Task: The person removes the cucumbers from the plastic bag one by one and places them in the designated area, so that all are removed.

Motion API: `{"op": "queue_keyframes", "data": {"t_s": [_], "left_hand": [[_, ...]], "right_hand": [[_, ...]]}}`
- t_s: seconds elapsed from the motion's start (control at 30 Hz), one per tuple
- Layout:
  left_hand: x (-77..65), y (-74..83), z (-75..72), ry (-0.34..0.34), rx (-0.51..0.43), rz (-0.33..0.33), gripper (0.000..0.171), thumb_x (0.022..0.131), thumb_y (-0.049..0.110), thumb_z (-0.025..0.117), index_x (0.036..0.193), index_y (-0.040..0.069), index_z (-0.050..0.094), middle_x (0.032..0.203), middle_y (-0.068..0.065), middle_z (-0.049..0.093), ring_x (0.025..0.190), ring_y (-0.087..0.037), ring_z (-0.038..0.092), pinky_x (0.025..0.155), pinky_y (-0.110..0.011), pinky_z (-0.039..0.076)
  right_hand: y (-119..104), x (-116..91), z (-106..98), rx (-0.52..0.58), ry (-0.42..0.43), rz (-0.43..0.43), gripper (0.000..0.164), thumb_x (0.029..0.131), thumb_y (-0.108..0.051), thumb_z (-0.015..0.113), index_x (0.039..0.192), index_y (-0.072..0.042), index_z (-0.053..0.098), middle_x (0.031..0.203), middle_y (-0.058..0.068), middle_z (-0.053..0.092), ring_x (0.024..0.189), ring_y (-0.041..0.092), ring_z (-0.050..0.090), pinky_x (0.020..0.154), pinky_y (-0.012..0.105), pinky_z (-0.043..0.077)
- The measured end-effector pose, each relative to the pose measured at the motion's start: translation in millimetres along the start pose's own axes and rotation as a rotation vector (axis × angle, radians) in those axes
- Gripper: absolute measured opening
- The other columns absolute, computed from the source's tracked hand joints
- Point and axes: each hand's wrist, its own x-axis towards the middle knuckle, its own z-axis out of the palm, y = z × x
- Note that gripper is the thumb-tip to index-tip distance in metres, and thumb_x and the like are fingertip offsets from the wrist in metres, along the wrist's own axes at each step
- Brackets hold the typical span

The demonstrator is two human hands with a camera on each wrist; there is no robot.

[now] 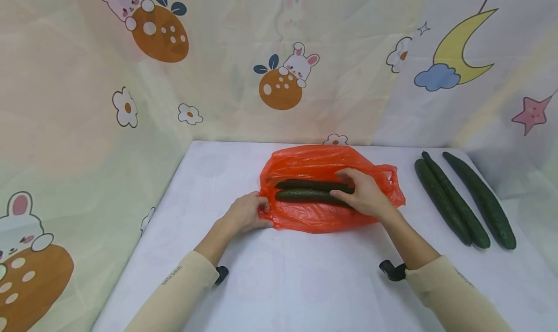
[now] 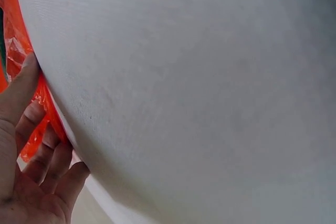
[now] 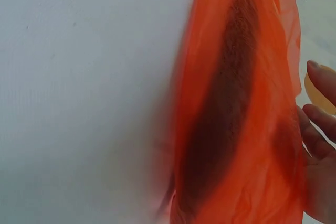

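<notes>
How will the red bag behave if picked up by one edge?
The red bag will probably sag and crumple: its film is thin, wrinkled and see-through enough for a dark shape to show. The film itself is likely light; the two cucumbers lying across it would add most weight. They might also slide or roll, being smooth and rounded.

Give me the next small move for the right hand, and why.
Probably reach the right hand to the nearest of the three loose cucumbers: two cucumbers already lie amid the bag, and the left hand pinches its edge, perhaps steadying it.
</notes>
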Motion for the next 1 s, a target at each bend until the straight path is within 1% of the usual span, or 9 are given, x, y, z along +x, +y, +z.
{"op": "queue_keyframes", "data": {"t_s": [0.27,0.43,0.63,0.8,1.0], "left_hand": [[0.7,-0.6,0.7,-0.016,-0.007,-0.02,0.035,0.078,0.045,0.088,0.094,0.025,0.065,0.095,0.003,0.054,0.084,-0.015,0.052,0.073,-0.03,0.047],[0.8,-1.5,1.1,-0.008,-0.012,-0.019,0.035,0.078,0.045,0.089,0.093,0.025,0.064,0.095,0.003,0.054,0.084,-0.015,0.053,0.073,-0.03,0.047],[-0.1,-0.7,-0.1,-0.007,-0.014,-0.025,0.034,0.078,0.044,0.089,0.094,0.024,0.065,0.096,0.003,0.054,0.085,-0.016,0.053,0.074,-0.03,0.048],[-0.3,-0.2,-0.7,-0.003,-0.007,-0.028,0.034,0.079,0.044,0.088,0.094,0.024,0.065,0.096,0.003,0.054,0.085,-0.016,0.053,0.074,-0.03,0.048],[-0.6,-0.6,0.0,-0.001,-0.018,-0.019,0.034,0.079,0.044,0.088,0.094,0.023,0.065,0.096,0.002,0.055,0.084,-0.016,0.053,0.073,-0.031,0.048]], "right_hand": [[0.5,4.6,10.6,0.02,-0.068,0.011,0.058,0.09,-0.031,0.081,0.137,-0.006,0.057,0.128,0.017,0.066,0.119,0.039,0.063,0.099,0.056,0.053],[-3.6,8.1,14.6,0.017,-0.105,0.016,0.058,0.09,-0.03,0.08,0.138,-0.005,0.057,0.13,0.017,0.064,0.118,0.037,0.063,0.098,0.055,0.053],[-7.5,13.1,20.1,-0.002,-0.146,0.05,0.058,0.09,-0.03,0.081,0.138,-0.008,0.057,0.132,0.013,0.063,0.118,0.035,0.063,0.098,0.052,0.054],[-4.4,15.7,22.1,-0.013,-0.165,0.059,0.056,0.091,-0.03,0.08,0.138,-0.008,0.058,0.132,0.012,0.063,0.12,0.034,0.061,0.101,0.054,0.052],[3.6,15.7,25.4,-0.028,-0.183,0.057,0.052,0.09,-0.026,0.08,0.136,-0.011,0.061,0.128,0.011,0.065,0.118,0.033,0.06,0.102,0.055,0.051]]}}
